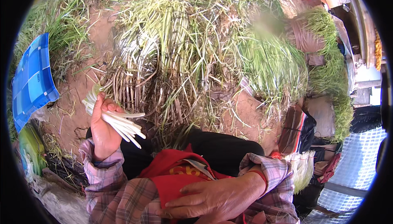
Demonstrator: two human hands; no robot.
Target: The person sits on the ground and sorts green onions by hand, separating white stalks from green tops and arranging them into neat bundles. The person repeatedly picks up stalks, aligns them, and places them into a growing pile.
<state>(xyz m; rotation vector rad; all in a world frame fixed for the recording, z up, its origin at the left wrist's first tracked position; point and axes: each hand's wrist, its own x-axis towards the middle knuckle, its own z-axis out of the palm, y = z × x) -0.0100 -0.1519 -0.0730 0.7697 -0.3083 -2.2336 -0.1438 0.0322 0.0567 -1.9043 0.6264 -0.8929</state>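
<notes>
My left hand (106, 132) is wrapped around a small bunch of white plant stalks (126, 125), held above the dirt floor beside my left leg. The pale ends of the bunch fan out on both sides of my fingers. Flat against the red cloth (178, 187) on my lap and belly lies my right hand (212, 198), its fingers extended and apart, with nothing seen in it. Right before me spreads a heap of uprooted leafy stalks (172, 49), pale stems and brown dry ends towards me.
A greener pile (270, 64) of leafy stalks lies to the right. At the left are a blue checked cushion (33, 79) and a green bag (30, 150). A tied bundle of pale stalks (302, 168) stands at the right, near a brown box-like object (290, 128).
</notes>
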